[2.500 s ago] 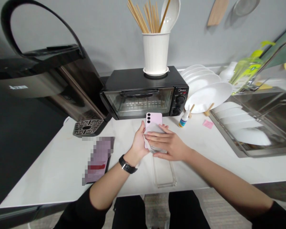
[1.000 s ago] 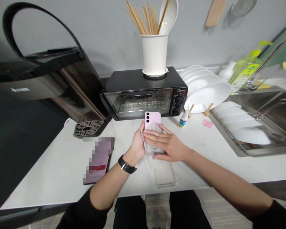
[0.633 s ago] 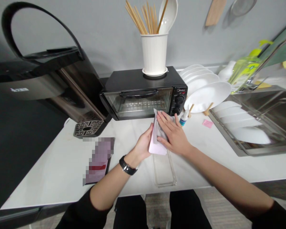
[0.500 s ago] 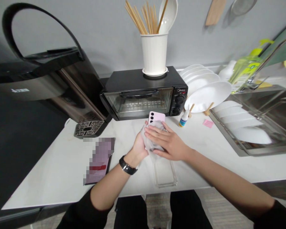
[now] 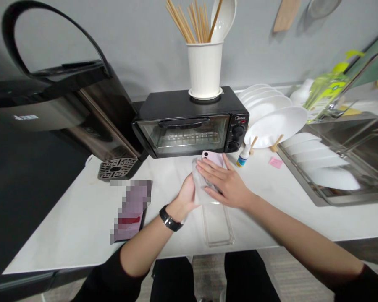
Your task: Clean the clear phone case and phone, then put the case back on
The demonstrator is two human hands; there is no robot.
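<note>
Midway, by the look of it: the pink phone was off the tabletop, held back-up above its middle, just in front of the toaster oven, with a pale cloth covering most of it, and the clear case lay bare at the near edge, not fitted. Left hand cupped the phone from beneath, fingers hidden, so their state could not be told. Right hand lay flat on the cloth, fingers straight and slightly spread, pressing down.

white counter | toaster oven; clear case; dropper bottle; pink note (near sink)
</note>
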